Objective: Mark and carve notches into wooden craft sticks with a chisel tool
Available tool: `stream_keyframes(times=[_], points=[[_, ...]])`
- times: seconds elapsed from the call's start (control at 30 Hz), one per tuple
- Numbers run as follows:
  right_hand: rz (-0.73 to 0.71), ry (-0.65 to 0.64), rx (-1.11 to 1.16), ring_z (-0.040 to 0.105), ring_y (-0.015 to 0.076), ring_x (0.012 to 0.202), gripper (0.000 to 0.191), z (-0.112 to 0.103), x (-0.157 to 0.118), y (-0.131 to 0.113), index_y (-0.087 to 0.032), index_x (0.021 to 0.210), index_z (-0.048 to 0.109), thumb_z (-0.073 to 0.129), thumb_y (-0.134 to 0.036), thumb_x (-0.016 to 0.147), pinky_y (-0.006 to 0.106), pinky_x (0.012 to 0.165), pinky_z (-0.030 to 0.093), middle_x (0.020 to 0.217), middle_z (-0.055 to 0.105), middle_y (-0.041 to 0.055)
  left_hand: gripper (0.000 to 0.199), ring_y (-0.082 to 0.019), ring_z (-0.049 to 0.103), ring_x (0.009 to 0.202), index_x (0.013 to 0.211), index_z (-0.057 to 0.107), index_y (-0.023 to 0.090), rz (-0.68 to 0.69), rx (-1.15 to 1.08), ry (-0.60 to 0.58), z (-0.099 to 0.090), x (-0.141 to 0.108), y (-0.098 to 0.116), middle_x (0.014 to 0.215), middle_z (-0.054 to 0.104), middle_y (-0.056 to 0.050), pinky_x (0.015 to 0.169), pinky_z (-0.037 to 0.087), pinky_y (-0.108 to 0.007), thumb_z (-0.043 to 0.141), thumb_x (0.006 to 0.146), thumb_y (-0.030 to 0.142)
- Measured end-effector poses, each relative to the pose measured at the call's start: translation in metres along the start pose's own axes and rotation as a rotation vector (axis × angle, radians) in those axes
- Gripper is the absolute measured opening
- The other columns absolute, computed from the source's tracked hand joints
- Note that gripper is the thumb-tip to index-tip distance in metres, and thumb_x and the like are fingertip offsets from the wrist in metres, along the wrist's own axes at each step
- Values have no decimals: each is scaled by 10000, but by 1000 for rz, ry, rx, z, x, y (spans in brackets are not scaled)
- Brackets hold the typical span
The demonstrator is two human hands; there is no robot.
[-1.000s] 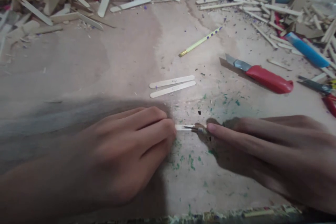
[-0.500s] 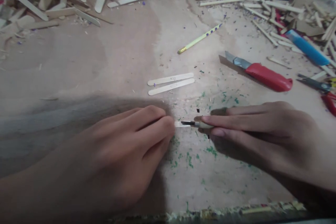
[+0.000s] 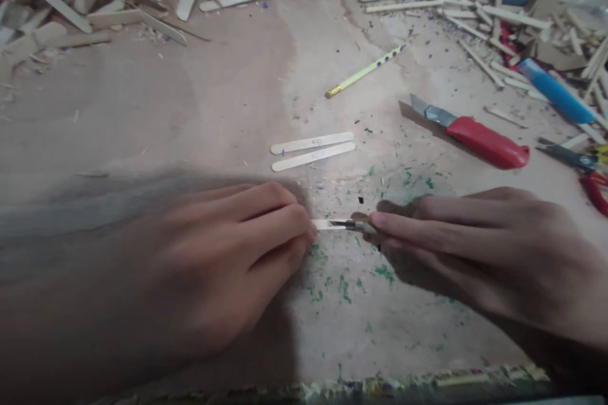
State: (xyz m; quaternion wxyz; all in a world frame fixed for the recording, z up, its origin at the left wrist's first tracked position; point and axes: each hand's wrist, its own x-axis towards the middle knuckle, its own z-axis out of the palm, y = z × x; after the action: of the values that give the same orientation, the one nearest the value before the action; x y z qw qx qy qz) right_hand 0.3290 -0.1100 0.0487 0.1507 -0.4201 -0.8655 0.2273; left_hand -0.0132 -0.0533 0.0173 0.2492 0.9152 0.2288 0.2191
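My left hand (image 3: 242,253) is closed, its fingertips pressing a pale popsicle stick (image 3: 322,224) against the tabletop; only a short end of the stick shows. A small craft knife (image 3: 361,226) is pinched in my right hand (image 3: 479,247), its thin dark blade lying over the exposed end and pointing left. Most of its handle is hidden by my fingers. Just beyond my hands lie two popsicle sticks, the upper stick (image 3: 312,142) and the lower stick (image 3: 313,157), both with pencil outlines near their middles.
Farther back lies a yellow pencil (image 3: 365,71). A red-handled utility knife (image 3: 487,141) rests at the right, its blade exposed, beside red-and-yellow-handled pliers (image 3: 570,153). Stick piles line the back, with a blue-handled tool (image 3: 555,90) at right. Green shavings dot the wooden tabletop (image 3: 228,101).
My left hand has drawn back slightly to the left, so more of the popsicle stick shows. My right fingers have shifted a little on the craft knife. The whole view has moved slightly.
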Motion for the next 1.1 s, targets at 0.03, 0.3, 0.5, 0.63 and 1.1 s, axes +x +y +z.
stream_keyframes(times=[0.03, 0.3, 0.5, 0.63, 1.1], points=[[-9, -1, -27, 688, 152, 604, 319, -1, -1, 0, -277, 1548, 863, 655, -232, 1310, 338, 556, 494, 879, 806, -7, 327, -181, 833, 1102, 1152, 734, 299, -25, 3, -1, -2, 1, -1, 1228, 856, 13, 1046, 723, -339, 491, 1365, 250], [30, -29, 28, 830, 193, 721, 359, 0, -1, 1, -320, 1562, 858, 640, -208, 1300, 341, 592, 573, 1006, 910, 22, 317, -246, 801, 1089, 1153, 761, 277, 153, 301, -13, -18, 1, -8, 1207, 870, 7, 1084, 615, -426, 499, 1323, 225], [21, 2, -47, 716, 161, 606, 342, 0, -1, -2, -296, 1544, 869, 632, -226, 1308, 334, 556, 527, 882, 829, -4, 328, -262, 834, 1137, 1100, 811, 215, 186, 258, -31, -10, 5, -5, 1240, 868, -43, 1079, 725, -460, 558, 1288, 124], [22, -33, -18, 776, 161, 636, 338, 1, 4, -5, -278, 1549, 867, 632, -228, 1312, 326, 552, 557, 963, 894, 19, 376, -294, 820, 1175, 990, 791, 189, 209, 262, -38, -8, 6, -1, 1215, 840, -66, 1134, 727, -517, 577, 1293, 128], [273, 95, 363, 947, 234, 881, 258, 13, 2, -14, -270, 1412, 976, 776, -268, 1249, 319, 700, 735, 1153, 995, 70, 382, -287, 775, 1136, 1004, 759, 207, 232, 265, -81, -9, 7, -1, 1214, 808, -63, 1066, 722, -542, 532, 1297, 113]])
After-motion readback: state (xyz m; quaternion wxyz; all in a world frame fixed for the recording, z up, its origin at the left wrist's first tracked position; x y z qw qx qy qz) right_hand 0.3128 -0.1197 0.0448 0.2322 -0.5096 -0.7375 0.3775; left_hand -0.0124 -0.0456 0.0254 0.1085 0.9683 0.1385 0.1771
